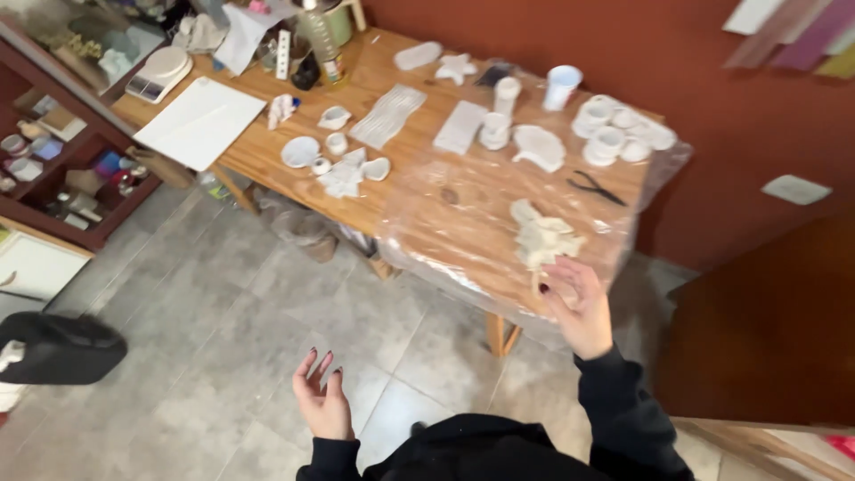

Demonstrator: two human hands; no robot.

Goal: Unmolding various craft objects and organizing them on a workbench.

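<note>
My right hand reaches up to the near edge of a wooden table, its fingers pinching a small pale clay piece. Just beyond it lies a heap of white clay scraps on a clear plastic sheet that covers the right half of the table. My left hand hangs over the tiled floor, palm up, fingers spread and holding nothing. Both sleeves are black.
On the table lie black scissors, several white clay cups and moulds, a white board and a kitchen scale. A shelf unit stands at left, a dark seat lower left, a brown door at right.
</note>
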